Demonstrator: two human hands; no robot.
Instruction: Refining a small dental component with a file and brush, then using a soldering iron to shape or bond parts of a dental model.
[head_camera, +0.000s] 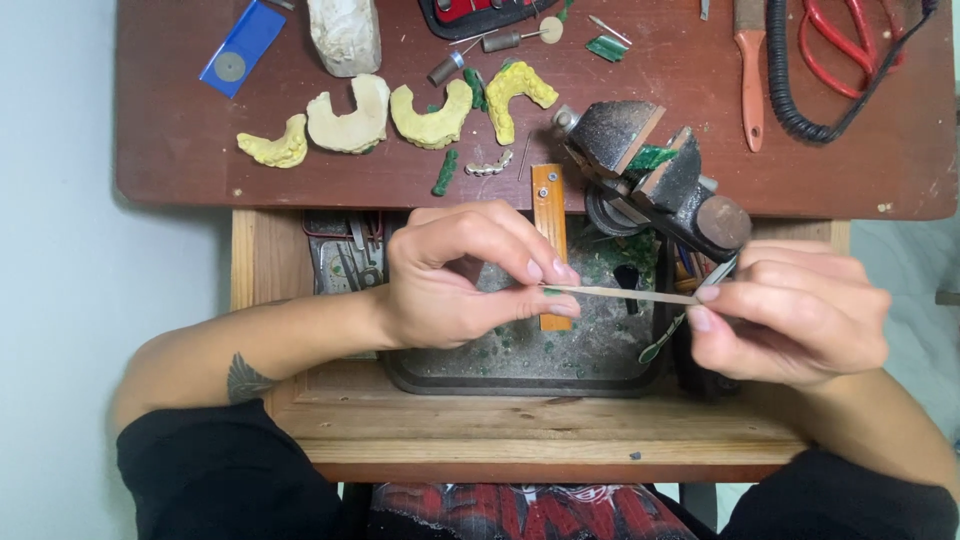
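Between the two hands, a thin pale strip lies almost level above the open drawer, over the dark tray that sits inside it. The left hand pinches the strip's left end between thumb and fingertips, the fingers curled and pressed close together; a small green piece shows at that pinch. The right hand grips the strip's right end between thumb and forefinger, and a slim metal tool with a greenish tip runs slantwise under the same fingers; how it is held cannot be told. Green flecks are scattered across the tray floor. An orange wooden peg juts from the bench edge down over the tray, just behind the left fingertips. A small dark bench vise stands at the front of the brown bench top, right of the peg, with a green piece clamped in it. Farther back on the bench lie four yellowish dental casts in a row, a white block, a blue card, an orange-handled tool, red-handled scissors and a coiled black cord.
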